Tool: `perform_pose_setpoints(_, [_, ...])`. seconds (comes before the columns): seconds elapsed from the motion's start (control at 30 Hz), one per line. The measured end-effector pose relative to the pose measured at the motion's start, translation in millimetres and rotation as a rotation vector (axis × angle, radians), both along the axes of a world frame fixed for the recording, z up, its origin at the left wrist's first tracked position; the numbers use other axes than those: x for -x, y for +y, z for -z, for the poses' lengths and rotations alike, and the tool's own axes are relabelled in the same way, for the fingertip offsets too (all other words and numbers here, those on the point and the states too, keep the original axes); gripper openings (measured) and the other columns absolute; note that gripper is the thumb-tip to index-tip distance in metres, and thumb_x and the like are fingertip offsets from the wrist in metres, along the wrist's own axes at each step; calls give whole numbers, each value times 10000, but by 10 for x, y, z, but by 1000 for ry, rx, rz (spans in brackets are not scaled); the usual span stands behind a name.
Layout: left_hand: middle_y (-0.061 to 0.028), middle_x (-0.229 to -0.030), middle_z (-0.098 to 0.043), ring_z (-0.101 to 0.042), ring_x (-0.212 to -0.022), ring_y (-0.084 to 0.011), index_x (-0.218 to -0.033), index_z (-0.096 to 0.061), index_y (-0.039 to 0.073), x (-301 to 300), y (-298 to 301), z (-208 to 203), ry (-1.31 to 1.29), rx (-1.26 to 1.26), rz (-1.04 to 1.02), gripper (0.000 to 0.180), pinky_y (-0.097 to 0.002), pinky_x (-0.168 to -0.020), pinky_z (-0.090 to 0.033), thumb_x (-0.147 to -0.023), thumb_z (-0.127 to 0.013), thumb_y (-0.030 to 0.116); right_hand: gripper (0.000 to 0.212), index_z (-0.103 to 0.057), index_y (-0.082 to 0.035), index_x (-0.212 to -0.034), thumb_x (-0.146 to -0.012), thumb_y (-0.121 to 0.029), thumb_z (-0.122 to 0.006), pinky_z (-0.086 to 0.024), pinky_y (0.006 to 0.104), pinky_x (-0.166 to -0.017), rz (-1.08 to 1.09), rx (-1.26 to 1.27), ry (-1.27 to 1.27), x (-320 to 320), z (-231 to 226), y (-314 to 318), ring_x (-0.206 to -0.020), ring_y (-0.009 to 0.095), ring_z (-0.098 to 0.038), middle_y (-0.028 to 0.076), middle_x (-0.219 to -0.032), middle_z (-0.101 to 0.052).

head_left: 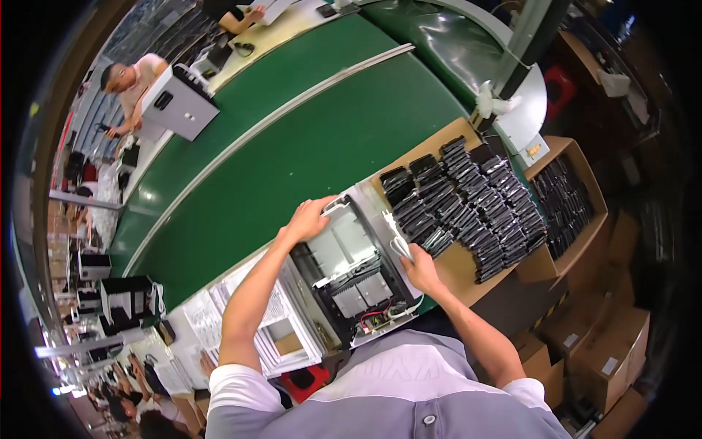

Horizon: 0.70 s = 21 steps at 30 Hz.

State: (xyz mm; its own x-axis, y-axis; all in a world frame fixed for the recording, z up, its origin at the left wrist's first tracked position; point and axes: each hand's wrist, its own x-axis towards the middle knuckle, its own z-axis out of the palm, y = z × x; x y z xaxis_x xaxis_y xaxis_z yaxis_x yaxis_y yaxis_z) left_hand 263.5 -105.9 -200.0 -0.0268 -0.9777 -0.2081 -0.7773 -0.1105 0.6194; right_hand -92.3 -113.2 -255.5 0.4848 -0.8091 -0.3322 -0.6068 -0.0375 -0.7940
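Observation:
In front of me lies an opened appliance housing (338,249), black framed with a pale inner plate. Grey blocks and a few coloured wires show at its near end. My left hand (311,219) is closed on the housing's far left corner. A bundled white power cord (398,241) is pinched in my right hand (420,269), beside the housing's right edge. The cord's plug end points away from me, and a white lead runs toward the housing's near end.
Stacked white frames (281,325) stand left of the housing. On the right, several rows of black wrapped packs (468,197) lie on cardboard, with an open carton (578,212) of similar packs beyond. A green conveyor (292,146) runs behind. Co-workers (135,84) stand across it.

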Motion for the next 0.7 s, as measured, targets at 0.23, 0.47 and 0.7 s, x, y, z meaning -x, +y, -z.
perform_pose_setpoints(0.23, [-181,-1115,-657,-587,-1088,-395,-1145,-659,18,724,1527,-406,-166,375,-809,288,-457,-973,-461,-872,-680,108,305,-627,43,-1192,-929,-112,-641,-501,430,-950,-2,41,-88,151,100,41,-1100,389,-630,249,-1210,-642])
perform_pose_setpoints(0.47, [-195,-942,-613,-561,-945,-412,-1016,-650,-19,1809,3093,88,-547,70,-1255,335,-518,-836,-432,-796,-791,190,277,-662,31,-1168,-966,-153,-620,-459,418,-1038,-140,-33,-197,394,-191,216,-1225,401,-594,253,-1276,-641])
perform_pose_setpoints(0.7, [-238,-943,-640,-584,-909,-469,-1097,-664,-41,2048,3300,80,-525,272,-1402,268,-527,-791,-458,-851,-691,62,282,-640,22,-1181,-931,-108,-647,-442,420,-1046,-211,6,-260,371,-495,225,-1226,407,-586,248,-1289,-629])
